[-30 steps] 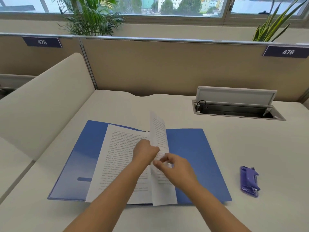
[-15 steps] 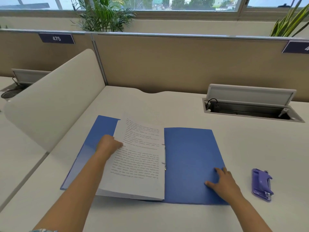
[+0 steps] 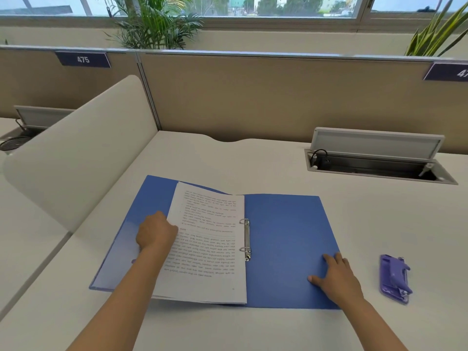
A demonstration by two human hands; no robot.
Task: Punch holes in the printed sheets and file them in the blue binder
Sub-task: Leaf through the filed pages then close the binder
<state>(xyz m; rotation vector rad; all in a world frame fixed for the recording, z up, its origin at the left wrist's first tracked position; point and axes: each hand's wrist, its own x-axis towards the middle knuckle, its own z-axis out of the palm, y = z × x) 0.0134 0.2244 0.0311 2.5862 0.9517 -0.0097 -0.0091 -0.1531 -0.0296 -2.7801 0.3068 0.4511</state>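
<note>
Far left: curved off-white desk divider panel standing along the white desk.

Thin blue plastic ring binder lies open flat on the desk, near the front edge. On its left half, a stack of white printed sheets, text side up, sitting on the two metal rings at the spine. The stack's left edge is raised off the left cover.

Left hand at that raised edge, fingers curled closed around it; fingertips hidden beneath the paper.

Right half of binder bare. Right hand palm-down on its lower right corner, fingers spread, flat, gripping nothing.

Right of the binder, apart from it: small purple plastic hole punch on the desk.

Behind that, open grey cable tray, lid up.
</note>
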